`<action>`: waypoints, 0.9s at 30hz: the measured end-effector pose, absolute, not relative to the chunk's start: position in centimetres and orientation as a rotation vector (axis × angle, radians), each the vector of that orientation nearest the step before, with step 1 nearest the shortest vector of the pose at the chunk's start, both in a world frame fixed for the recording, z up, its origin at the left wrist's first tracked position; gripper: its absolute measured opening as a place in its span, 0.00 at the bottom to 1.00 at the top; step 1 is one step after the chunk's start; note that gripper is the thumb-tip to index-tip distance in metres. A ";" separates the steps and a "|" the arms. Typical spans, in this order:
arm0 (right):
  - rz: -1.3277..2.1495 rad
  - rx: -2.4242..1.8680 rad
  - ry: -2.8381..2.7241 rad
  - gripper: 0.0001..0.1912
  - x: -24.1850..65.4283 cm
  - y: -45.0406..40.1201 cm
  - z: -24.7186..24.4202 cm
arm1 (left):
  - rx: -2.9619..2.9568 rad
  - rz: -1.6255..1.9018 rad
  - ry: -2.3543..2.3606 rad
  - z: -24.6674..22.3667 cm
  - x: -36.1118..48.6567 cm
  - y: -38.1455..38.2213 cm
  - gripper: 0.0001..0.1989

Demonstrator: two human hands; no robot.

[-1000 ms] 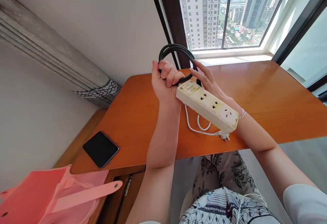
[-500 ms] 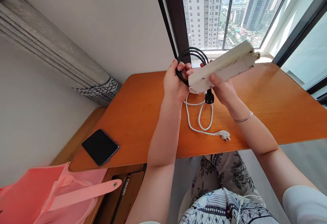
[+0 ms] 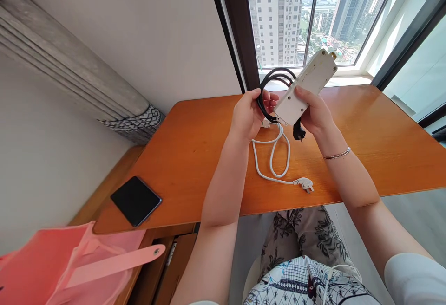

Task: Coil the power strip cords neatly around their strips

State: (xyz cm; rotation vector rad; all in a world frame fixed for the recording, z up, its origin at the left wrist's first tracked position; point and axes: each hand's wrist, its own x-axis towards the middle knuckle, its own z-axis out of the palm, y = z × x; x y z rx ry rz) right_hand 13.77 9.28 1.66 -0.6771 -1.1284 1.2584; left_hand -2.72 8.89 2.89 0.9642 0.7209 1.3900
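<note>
A white power strip (image 3: 308, 84) is gripped in my right hand (image 3: 316, 112), thumb on its flat face, tilted up toward the window. Its coiled black cord (image 3: 265, 97) is pinched in my left hand (image 3: 248, 112) beside the strip's lower end. The black plug (image 3: 298, 130) hangs below the strip, near my right fingers. Under my hands, a white cable (image 3: 256, 156) lies looped on the desk, ending in a white plug (image 3: 305, 184) near the front edge. The far end of that cable is partly hidden behind my left hand.
A black tablet-like device (image 3: 136, 201) lies at the left of the wooden desk (image 3: 195, 152). A pink bag (image 3: 45, 258) with a strap is at the lower left, by an open drawer. A window (image 3: 278, 26) stands behind the desk, a curtain (image 3: 87, 63) at left.
The power strip has turned to a steeper tilt, showing more of its flat face. Both hands have shifted slightly right, and the coil and black plug moved with them.
</note>
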 end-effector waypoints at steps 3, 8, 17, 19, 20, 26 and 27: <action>1.241 -0.711 -1.127 0.28 13.9 9.0 2.0 | 0.954 1.378 0.762 2.8 -2.8 8.9 0.16; 1.230 -0.794 -1.238 0.29 14.2 9.3 1.6 | 0.864 1.431 0.789 2.5 -1.7 9.1 0.17; 1.075 -0.892 -1.354 0.36 14.2 10.9 0.5 | 0.538 1.611 0.719 0.8 0.2 10.3 0.06; 1.046 -0.928 -1.351 0.37 14.6 11.5 0.1 | 0.513 1.590 0.701 0.5 0.6 10.4 0.04; 1.018 -0.942 -1.343 0.37 15.0 11.9 -0.2 | 0.512 1.564 0.698 0.4 0.8 10.4 0.04; 0.865 -1.041 -1.388 0.31 18.3 13.5 -1.2 | 0.677 1.334 0.765 0.1 1.5 10.0 0.08; 0.845 -1.070 -1.400 0.29 19.3 13.6 -1.3 | 0.703 1.320 0.789 0.0 1.5 9.9 0.09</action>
